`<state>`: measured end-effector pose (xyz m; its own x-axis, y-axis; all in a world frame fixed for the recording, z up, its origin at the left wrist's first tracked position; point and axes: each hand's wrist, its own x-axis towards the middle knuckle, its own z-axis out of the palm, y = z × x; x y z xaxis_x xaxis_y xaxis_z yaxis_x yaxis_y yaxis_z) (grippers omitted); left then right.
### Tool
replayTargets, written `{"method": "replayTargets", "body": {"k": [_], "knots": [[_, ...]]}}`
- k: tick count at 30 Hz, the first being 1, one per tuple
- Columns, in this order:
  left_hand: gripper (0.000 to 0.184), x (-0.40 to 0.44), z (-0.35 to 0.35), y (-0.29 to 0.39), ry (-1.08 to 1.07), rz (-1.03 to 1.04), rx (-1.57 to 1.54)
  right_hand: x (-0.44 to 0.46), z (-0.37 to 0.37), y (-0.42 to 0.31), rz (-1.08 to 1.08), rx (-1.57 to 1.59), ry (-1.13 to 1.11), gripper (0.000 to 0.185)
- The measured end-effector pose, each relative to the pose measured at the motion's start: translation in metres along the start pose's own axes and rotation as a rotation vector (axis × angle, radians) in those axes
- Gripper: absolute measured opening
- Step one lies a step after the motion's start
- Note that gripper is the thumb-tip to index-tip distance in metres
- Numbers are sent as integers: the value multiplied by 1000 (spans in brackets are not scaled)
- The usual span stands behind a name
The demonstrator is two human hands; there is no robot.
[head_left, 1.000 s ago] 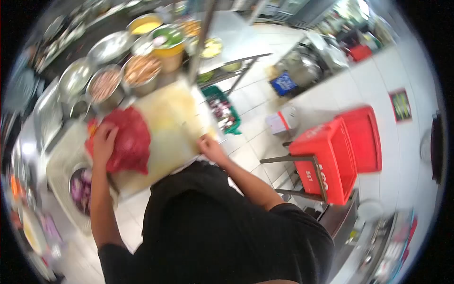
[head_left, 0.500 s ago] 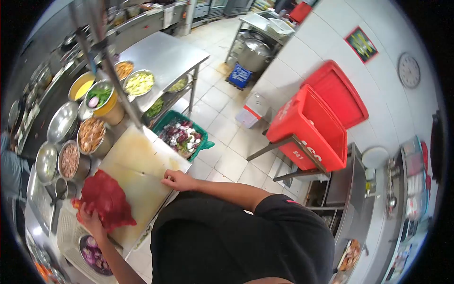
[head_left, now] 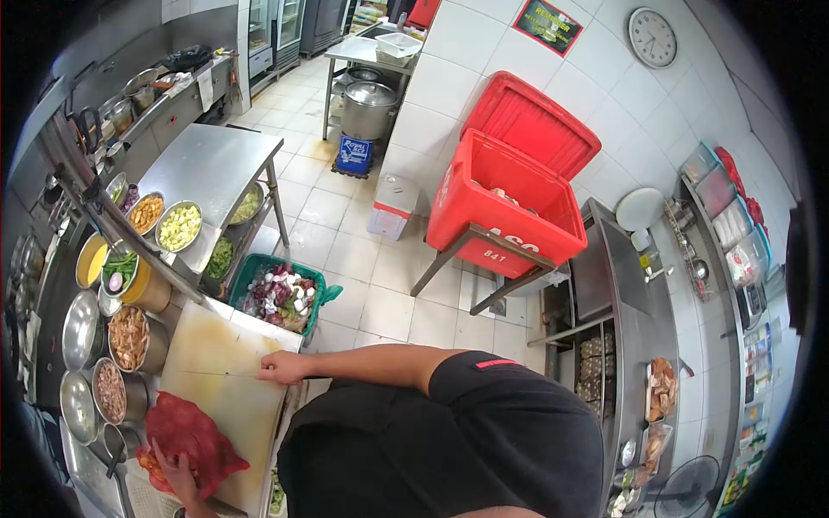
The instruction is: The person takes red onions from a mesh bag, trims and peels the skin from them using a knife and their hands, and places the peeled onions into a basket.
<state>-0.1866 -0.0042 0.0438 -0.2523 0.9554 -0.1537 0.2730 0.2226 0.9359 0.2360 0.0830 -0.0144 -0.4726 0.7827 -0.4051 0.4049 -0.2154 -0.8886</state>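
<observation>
A red mesh bag lies on the pale cutting board, with orange-red pieces showing at its left end. My left hand rests against the bag's lower left part, fingers spread over the mesh. Near the board's right edge, my right hand is closed with its fingers curled down. What it holds, if anything, is hidden. A thin dark line crosses the board beside its fingertips.
Metal bowls of chopped food line the board's left side. A green basket of scraps stands beyond the board. A steel table is further back. An open red cooler sits on a stand at the right.
The view has swung rightward, so the board and bag appear lower left. My left hand has gone from bent fingers on the bag to spread ones. My right hand stays near the board's edge.
</observation>
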Motion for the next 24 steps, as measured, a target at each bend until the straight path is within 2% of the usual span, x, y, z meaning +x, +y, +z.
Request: {"method": "replayTargets", "body": {"k": [3,5,8,10,13,16,19,24], "knots": [[81,-6,-3,4,14,53,100,-5,-2,-5,8,27,5,43],[79,4,-8,-23,73,194,178,-4,-1,-6,13,34,4,44],[77,-3,-12,-21,45,36,1,0,-2,-1,-25,6,-5,43],[76,-2,-19,-44,100,94,94,11,3,13,4,39,-16,40],[69,-9,-13,-43,214,124,243,8,3,10,38,135,-24,38],[58,-22,-5,-43,322,115,213,1,0,1,53,143,-31,36],[55,-36,7,-30,449,48,176,3,0,3,63,184,-56,35],[51,-50,19,-27,552,107,141,9,2,10,69,248,-70,37]]}}
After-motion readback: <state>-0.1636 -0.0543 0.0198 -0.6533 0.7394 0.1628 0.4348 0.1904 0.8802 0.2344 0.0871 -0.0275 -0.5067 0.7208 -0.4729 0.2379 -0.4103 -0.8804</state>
